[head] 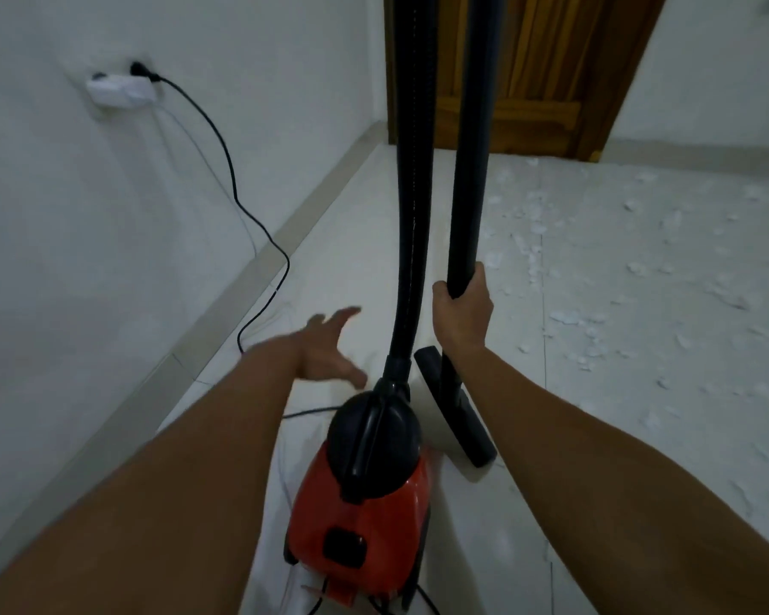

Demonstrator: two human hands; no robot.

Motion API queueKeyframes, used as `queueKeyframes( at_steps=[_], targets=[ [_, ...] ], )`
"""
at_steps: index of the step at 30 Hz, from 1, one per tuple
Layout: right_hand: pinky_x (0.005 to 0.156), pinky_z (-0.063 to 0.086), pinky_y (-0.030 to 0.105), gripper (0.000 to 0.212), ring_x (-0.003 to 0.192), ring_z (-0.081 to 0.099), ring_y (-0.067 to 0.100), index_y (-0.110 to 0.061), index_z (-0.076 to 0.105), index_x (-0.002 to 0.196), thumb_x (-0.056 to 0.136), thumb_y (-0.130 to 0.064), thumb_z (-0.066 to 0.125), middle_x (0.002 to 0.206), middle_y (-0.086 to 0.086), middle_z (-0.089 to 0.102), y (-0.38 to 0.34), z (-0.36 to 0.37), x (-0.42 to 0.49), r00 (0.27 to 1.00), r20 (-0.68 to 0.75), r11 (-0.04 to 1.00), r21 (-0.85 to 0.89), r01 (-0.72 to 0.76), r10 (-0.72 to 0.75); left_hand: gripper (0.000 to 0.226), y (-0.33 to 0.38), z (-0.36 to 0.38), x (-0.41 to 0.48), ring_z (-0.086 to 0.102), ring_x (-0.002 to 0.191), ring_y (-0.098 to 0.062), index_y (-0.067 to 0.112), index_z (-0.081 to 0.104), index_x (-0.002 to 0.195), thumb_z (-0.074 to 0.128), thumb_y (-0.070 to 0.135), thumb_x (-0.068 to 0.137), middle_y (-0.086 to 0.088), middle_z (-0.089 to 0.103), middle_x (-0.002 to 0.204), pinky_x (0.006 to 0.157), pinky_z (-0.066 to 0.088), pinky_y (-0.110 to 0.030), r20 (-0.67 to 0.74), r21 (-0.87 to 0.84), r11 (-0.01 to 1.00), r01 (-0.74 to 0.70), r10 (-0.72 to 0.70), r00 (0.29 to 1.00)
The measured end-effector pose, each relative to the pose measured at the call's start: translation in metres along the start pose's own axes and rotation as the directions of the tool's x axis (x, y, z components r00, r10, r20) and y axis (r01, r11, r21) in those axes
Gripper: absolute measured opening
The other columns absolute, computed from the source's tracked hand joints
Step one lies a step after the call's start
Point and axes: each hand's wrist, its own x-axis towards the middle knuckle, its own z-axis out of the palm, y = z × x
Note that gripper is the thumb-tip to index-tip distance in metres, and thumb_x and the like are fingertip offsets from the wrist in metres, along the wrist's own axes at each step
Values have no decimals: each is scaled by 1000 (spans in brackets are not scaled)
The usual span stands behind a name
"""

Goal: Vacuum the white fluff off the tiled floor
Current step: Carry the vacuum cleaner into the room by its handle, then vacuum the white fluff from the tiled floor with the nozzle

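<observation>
A red and black canister vacuum (365, 503) stands on the tiled floor (618, 437) just below me. Its black hose (411, 224) rises from the black front cap out of the top of the view. My right hand (461, 313) is closed around the black wand (470, 170), which stands nearly upright. The black floor nozzle (456, 410) rests on the tiles beside the canister. My left hand (329, 348) hovers with fingers spread, left of the hose base, touching nothing. White fluff (573, 317) is scattered over the tiles to the right.
A black power cord (236, 193) runs from a white wall socket strip (121, 88) down the left wall to the floor behind the vacuum. A wooden door (538, 68) is at the far end. A skirting board (249, 286) lines the left wall.
</observation>
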Motion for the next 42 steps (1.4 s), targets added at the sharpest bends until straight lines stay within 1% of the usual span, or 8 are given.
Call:
queueKeyframes(
  at_steps=[4,9,19,23,30,34,38,42],
  targets=[
    [50,45,20,16,58,56,9,-18,50,101,89,-9,57,75,-1,57,-10,1,1,999,49,1000,-13,-4,5,150,116,-107,15,31,154,-29,43,-4,164,93,66,53,-1,23,172,119,34,-62,-337,-548,764,-341,172,926],
    [55,47,5,19,73,59,-4,-22,48,109,96,-13,59,87,-9,61,-18,6,-1,989,145,999,45,-2,-4,87,178,-132,35,70,115,-14,20,61,140,94,52,66,4,73,126,104,57,-39,-590,-644,507,-573,148,794],
    [85,48,34,52,110,55,23,-27,36,131,80,-26,50,128,9,47,-74,-35,37,929,305,941,196,-276,209,39,201,-135,37,74,93,-18,15,71,115,86,30,83,-2,77,103,83,63,-30,-449,-710,608,-355,-2,894],
    [100,30,19,96,135,29,7,-30,17,153,75,-56,67,152,-4,27,-208,-74,79,957,289,974,203,-98,36,30,211,-149,16,77,90,-20,13,74,108,84,30,85,-6,79,98,78,65,-31,-381,-748,602,-278,-48,923],
    [115,30,46,158,143,31,26,-46,-17,150,38,-58,94,158,5,23,-365,-64,142,890,456,999,-50,9,15,44,228,-164,-19,72,97,-25,15,70,121,80,39,85,-4,76,107,94,61,-45,-237,-685,727,-41,-169,957],
    [99,52,43,129,121,48,22,-29,21,145,42,-51,95,134,3,38,-387,-64,152,863,463,963,-253,-91,203,49,236,-171,-43,69,108,-29,16,62,133,77,36,90,-7,72,120,93,56,-37,-213,-663,748,15,-208,955],
    [84,59,36,85,103,60,20,-17,28,125,66,-16,89,116,7,49,-411,-72,140,863,485,990,-80,-120,144,60,235,-189,-61,70,106,-28,19,61,134,83,46,84,-7,73,122,95,59,-42,-150,-649,760,39,-177,973],
    [78,62,43,81,97,64,22,-17,31,125,66,-9,85,110,10,55,-427,-85,127,864,494,996,-53,-75,91,97,223,-237,-92,51,135,-22,24,35,157,90,37,78,4,49,150,106,46,-34,183,-512,855,83,14,983]
  ],
)
